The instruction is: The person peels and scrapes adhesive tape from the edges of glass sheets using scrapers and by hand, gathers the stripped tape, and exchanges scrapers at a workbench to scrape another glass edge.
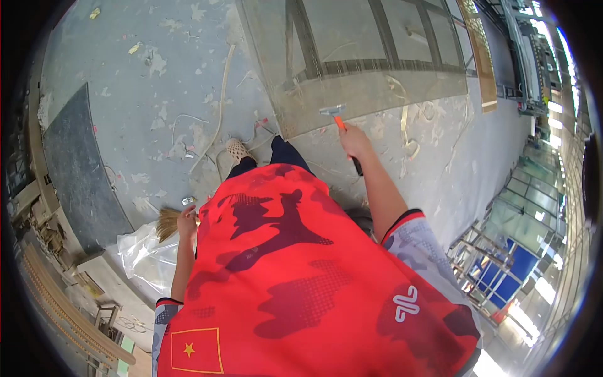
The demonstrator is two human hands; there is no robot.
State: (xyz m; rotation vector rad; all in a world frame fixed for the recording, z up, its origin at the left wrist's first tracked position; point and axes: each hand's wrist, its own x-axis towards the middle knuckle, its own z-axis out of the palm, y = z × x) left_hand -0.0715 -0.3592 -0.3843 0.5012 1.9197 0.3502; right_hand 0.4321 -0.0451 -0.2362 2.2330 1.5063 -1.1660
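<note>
My right hand (355, 142) is closed around the orange-and-black handle of a scraper (339, 120). The scraper's wide metal blade lies at the lower edge of a large glass pane (370, 88), whether touching it I cannot tell. Dark frame bars show through the pane. Down by my left hip, my left hand (188, 222) is closed on a brush with straw-coloured bristles (168, 224); its handle is mostly hidden by the fingers and my red shirt. A small shiny piece (188, 201) shows just beyond that hand.
The grey floor (138, 94) carries peeling flakes and loose strips (221, 100). A dark sheet (81, 166) lies at left, with clear plastic wrap (147, 254) close to my left hand. Framed glass and racks (527, 201) stand at right. My shoe (238, 149) is near the pane's corner.
</note>
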